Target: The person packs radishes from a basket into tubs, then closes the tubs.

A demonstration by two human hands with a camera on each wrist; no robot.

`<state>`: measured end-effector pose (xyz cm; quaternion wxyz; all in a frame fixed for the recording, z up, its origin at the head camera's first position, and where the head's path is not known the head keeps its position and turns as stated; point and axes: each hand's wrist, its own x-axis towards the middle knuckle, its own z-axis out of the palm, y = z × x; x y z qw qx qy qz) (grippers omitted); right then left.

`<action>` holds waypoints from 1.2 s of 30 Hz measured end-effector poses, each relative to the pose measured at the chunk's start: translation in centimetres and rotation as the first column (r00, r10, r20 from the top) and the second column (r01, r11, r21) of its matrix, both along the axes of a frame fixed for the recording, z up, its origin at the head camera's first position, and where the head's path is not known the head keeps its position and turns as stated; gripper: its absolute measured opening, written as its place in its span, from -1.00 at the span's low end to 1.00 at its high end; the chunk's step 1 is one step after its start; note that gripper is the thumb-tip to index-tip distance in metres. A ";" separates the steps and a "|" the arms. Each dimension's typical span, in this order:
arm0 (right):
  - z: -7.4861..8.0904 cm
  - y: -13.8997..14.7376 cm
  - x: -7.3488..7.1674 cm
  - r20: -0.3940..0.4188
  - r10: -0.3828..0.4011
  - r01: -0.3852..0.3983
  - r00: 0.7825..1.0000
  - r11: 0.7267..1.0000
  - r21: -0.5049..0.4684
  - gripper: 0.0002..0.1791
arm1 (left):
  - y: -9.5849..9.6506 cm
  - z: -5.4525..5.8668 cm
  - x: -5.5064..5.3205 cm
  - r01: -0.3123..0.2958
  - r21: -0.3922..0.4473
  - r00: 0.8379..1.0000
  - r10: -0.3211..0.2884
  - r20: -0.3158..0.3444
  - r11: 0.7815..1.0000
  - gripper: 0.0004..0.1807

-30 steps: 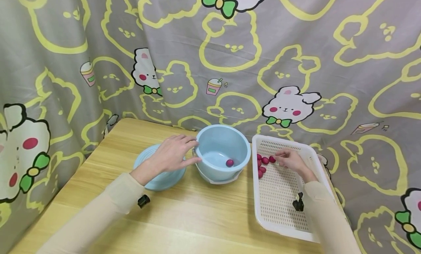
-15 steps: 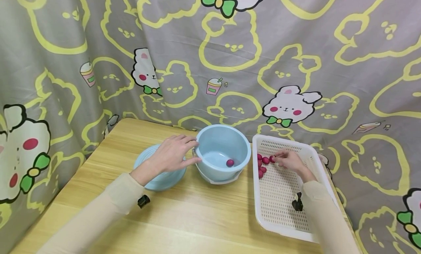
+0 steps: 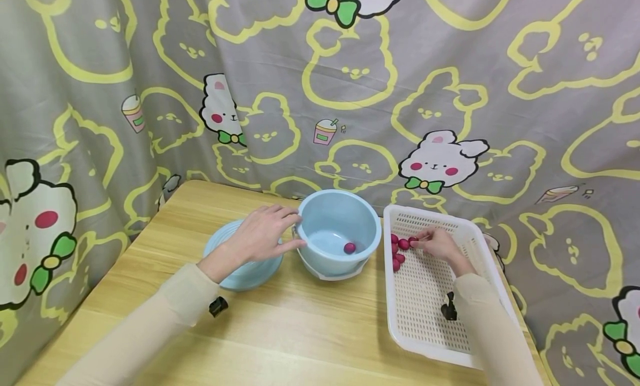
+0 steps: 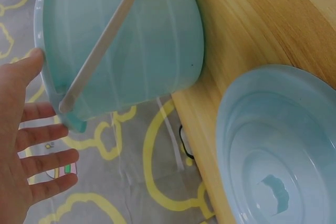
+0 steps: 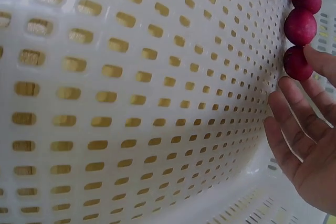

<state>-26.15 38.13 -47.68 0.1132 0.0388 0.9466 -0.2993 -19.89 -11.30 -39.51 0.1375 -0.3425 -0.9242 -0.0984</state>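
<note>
In the head view, my left hand [image 3: 265, 233] is at the left side of a light blue bucket [image 3: 320, 264], fingers mostly straight. The left wrist view shows its thumb against the bucket's rim [image 4: 46, 72], beside the pale handle [image 4: 102, 45]. One round red radish [image 3: 349, 247] lies on the bucket's bottom. Over the white basket [image 3: 425, 308], my right hand [image 3: 442, 244] pinches a small radish [image 5: 297, 64] between thumb and fingers. That radish sits at the end of a cluster of several radishes [image 5: 300, 27] along the basket's left wall.
A light blue round basin [image 3: 250, 272] stands on the wooden table [image 3: 300, 330], left of the bucket and partly beneath my left forearm. Black wrist mounts [image 3: 218, 306] show below the sleeves. A patterned curtain [image 3: 280, 58] hangs behind the table.
My right hand stays at the same radish, its wrist and forearm shifting slightly left. The left hand and bucket have not moved.
</note>
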 end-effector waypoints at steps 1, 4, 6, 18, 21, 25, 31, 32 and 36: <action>0.0 0.0 0.0 0.000 -0.005 0.005 1.000 1.000 0.000 -0.57 | 0.0 0.0 0.0 0.000 0.000 1.000 0.000 0.000 1.000 -0.34; -0.2 0.0 0.0 -0.002 -0.017 0.017 1.000 1.000 -0.007 -0.61 | 0.1 0.0 0.1 0.001 0.001 1.000 -0.001 -0.001 1.000 -0.35; -0.3 0.0 0.0 -0.006 -0.017 0.017 1.000 1.000 -0.007 -0.62 | 0.1 0.0 0.1 0.003 0.004 1.000 -0.003 -0.002 1.000 -0.35; 0.4 0.4 0.8 -0.031 0.034 -0.035 0.999 0.998 -0.045 -0.61 | 0.2 0.1 0.1 0.001 0.007 1.000 -0.001 0.007 1.000 -0.34; 1.0 0.5 1.0 -0.043 0.054 -0.057 0.998 0.996 -0.073 -0.59 | 0.2 0.0 0.1 0.002 0.011 1.000 -0.002 0.003 1.000 -0.35; 2.0 0.5 1.2 -0.058 0.072 -0.078 0.996 0.991 -0.105 -0.55 | 0.1 0.0 0.1 0.001 0.008 1.000 -0.001 0.002 1.000 -0.35; 3.6 0.3 1.4 -0.109 0.084 -0.097 0.990 0.988 -0.122 -0.54 | 0.1 0.1 0.1 0.000 0.006 1.000 0.000 0.002 1.000 -0.34; 3.9 0.3 1.5 -0.118 0.081 -0.096 0.990 0.987 -0.129 -0.53 | 0.1 0.1 0.1 0.000 0.007 1.000 0.000 0.003 1.000 -0.34; 5.4 0.0 1.9 -0.144 0.076 -0.097 0.987 0.985 -0.144 -0.50 | 0.1 0.1 0.2 0.001 0.009 1.000 -0.001 0.004 1.000 -0.34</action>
